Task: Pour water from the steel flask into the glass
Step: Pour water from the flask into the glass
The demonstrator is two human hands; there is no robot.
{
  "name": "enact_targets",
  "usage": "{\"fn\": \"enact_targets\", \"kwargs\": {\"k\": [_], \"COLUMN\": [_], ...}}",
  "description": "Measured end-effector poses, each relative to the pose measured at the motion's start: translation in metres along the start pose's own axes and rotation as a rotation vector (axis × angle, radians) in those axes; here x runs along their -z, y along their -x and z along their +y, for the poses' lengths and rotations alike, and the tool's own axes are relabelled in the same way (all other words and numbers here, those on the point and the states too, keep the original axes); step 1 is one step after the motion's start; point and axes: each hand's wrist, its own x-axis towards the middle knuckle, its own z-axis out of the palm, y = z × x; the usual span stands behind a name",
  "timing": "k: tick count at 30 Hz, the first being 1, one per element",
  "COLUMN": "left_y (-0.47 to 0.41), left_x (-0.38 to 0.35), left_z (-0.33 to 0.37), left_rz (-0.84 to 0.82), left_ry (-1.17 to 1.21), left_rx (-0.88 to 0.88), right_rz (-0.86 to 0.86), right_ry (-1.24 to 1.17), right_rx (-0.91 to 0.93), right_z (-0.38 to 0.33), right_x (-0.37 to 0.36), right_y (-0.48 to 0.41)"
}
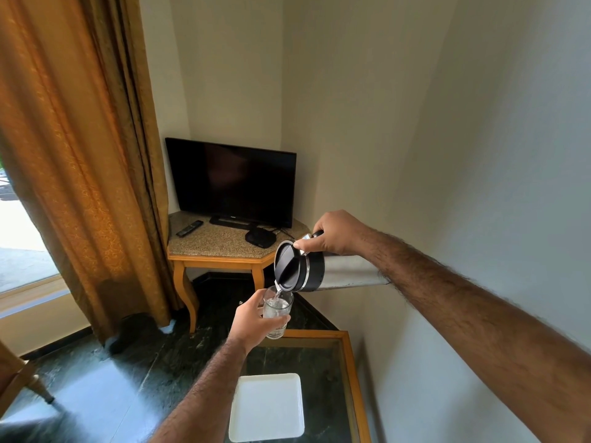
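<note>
The steel flask [345, 270] lies tipped almost level in the air, its black lid facing left and its spout down. My right hand [335, 232] grips its handle from above. A thin stream of water runs from the spout into the clear glass [277, 310], which is partly filled. My left hand [252, 322] holds the glass just under the spout, fingers wrapped round its lower half. Both are held above the far end of a low glass-topped table [350, 372].
A white square plate [267, 407] rests on the low table with a wooden frame. Beyond stands a corner table [220, 246] with a television [232, 182], a remote and a black box. An orange curtain [80, 155] hangs at left; a wall runs along the right.
</note>
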Motion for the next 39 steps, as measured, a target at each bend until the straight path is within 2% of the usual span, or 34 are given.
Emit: {"fn": "enact_targets", "kwargs": {"k": [39], "left_y": [-0.0031], "left_x": [0.0024], "left_z": [0.0057], "left_rz": [0.002], "left_ry": [-0.015], "left_rx": [0.034], "right_rz": [-0.014], "right_ry": [0.012], "right_rx": [0.01], "right_z": [-0.0008], "right_x": [0.0034], "right_y": [-0.0089]}}
